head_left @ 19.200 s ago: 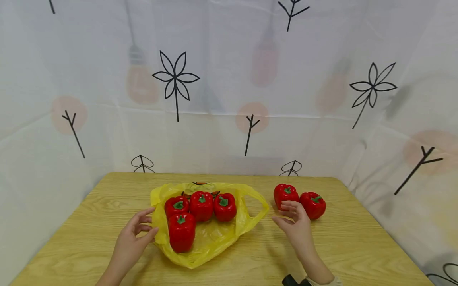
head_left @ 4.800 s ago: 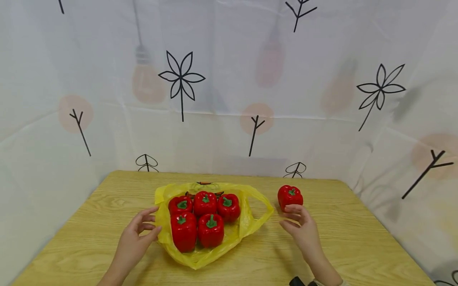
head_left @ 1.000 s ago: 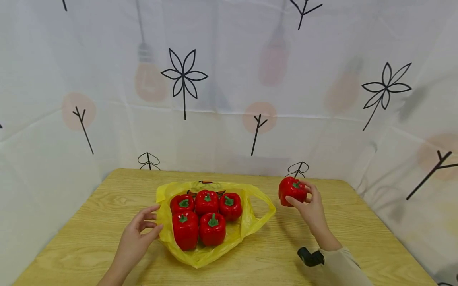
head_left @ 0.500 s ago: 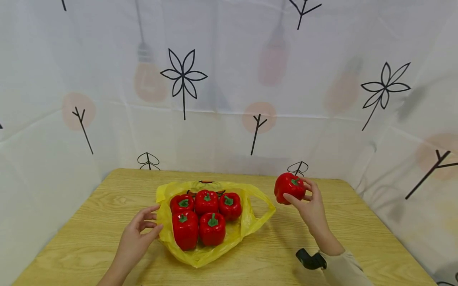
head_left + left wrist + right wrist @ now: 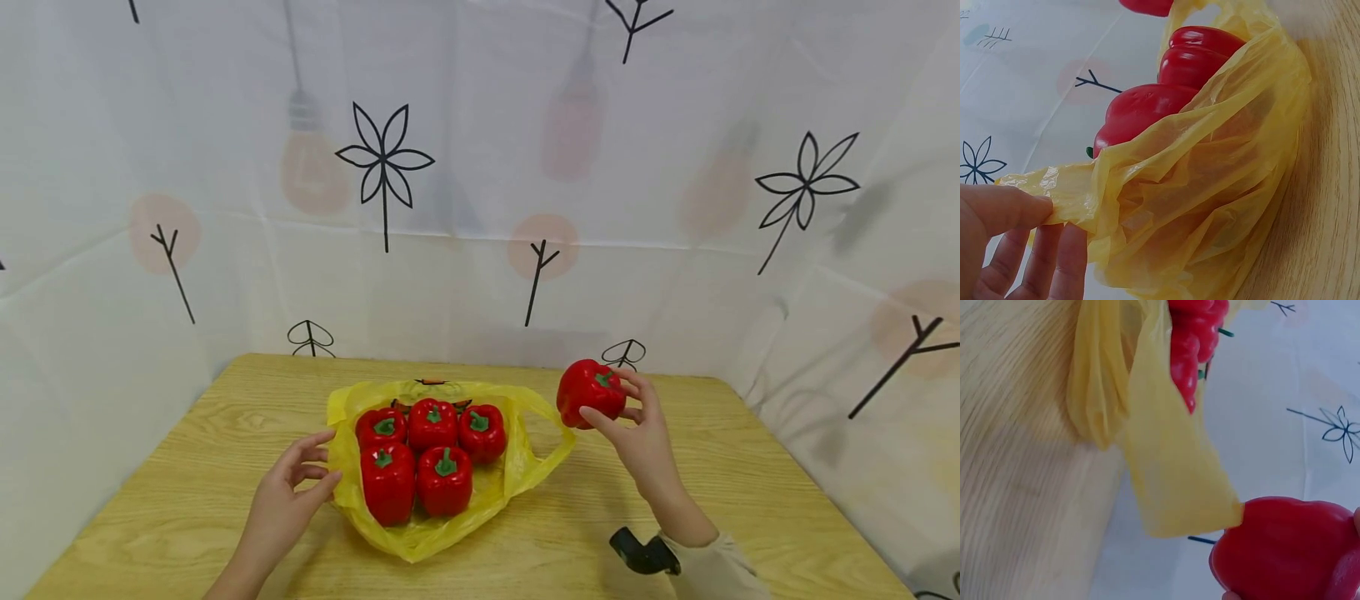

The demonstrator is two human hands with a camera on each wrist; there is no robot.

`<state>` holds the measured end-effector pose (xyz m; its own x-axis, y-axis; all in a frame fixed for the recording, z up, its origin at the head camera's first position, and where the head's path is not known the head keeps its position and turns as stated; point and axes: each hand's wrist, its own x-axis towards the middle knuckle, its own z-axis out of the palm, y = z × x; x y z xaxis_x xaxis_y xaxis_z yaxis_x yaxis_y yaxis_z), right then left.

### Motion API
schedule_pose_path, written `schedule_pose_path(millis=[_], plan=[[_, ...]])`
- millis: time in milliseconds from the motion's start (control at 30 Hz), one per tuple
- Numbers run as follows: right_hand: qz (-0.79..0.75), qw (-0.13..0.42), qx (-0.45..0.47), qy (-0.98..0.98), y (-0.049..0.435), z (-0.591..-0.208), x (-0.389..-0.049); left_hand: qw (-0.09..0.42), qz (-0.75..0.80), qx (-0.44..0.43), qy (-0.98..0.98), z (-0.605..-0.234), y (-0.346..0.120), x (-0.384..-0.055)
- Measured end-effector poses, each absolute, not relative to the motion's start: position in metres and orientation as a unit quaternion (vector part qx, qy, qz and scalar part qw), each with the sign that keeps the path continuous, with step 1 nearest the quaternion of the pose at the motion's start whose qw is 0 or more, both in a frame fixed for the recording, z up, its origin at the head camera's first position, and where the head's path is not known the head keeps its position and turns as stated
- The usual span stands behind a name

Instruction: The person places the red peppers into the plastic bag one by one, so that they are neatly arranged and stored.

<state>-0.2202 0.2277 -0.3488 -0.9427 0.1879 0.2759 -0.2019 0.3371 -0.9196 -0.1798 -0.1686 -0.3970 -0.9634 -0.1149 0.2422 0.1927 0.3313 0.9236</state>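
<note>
My left hand (image 5: 288,492) pinches the left edge of a yellow plastic bag (image 5: 525,467); the left wrist view shows its thumb and fingers (image 5: 1007,212) on the thin film. Several red bell peppers (image 5: 387,483) with green stems stand together inside the spread bag. To the right, my right hand (image 5: 637,433) grips one more red bell pepper (image 5: 583,396) between thumb and fingers, raised beside the bag's right handle loop (image 5: 558,454). In the right wrist view this pepper (image 5: 1285,550) overlaps the tip of the handle, and most of the hand lies outside that view.
The bag rests on a light wooden table (image 5: 750,517). Behind the table hangs a white cloth (image 5: 465,292) printed with flowers and twigs. A black device (image 5: 643,552) is worn at the right wrist, by a beige sleeve (image 5: 712,571).
Earlier, two bell peppers lay right of the bag; one now stands inside with the others. My right hand has lifted the last one and moved left with it. The left hand keeps its place.
</note>
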Motion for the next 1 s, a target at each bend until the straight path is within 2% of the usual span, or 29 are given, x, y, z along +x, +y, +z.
schedule_pose_path(millis=[1000], plan=[[0.612, 0.122, 0.062, -0.779, 0.174, -0.362, -0.205, 0.133, -0.581, -0.030, -0.802, -0.398, -0.169, -0.179]])
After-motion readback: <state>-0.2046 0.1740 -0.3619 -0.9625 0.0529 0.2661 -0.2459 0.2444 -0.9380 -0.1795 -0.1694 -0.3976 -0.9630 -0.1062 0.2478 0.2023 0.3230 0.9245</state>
